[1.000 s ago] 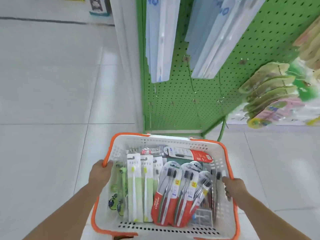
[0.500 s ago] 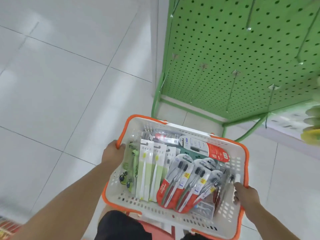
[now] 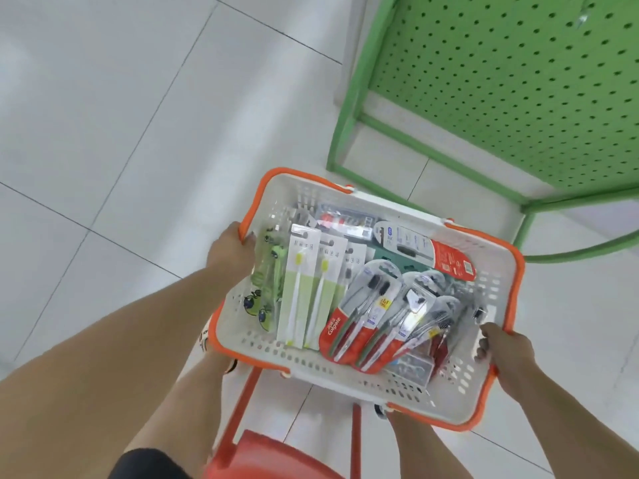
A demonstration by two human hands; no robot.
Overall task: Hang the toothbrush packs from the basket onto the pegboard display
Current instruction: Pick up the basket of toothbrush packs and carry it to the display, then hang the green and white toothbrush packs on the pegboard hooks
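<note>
A white basket with an orange rim hangs over the floor between my hands. My left hand grips its left rim and my right hand grips its right rim. Inside lie several toothbrush packs: red packs, pale green packs, a green cartoon pack and a white-and-red pack at the far end. The green pegboard stands at the upper right, only its lower part in view.
A red stool stands below the basket, by my legs. The pegboard's green frame legs rest on the pale tiled floor. A metal peg hook shows at the top right.
The view has tilted further down, so the hanging goods and most hooks have left the frame. The basket sits nearer the stool, and both hands keep their hold on its rim.
</note>
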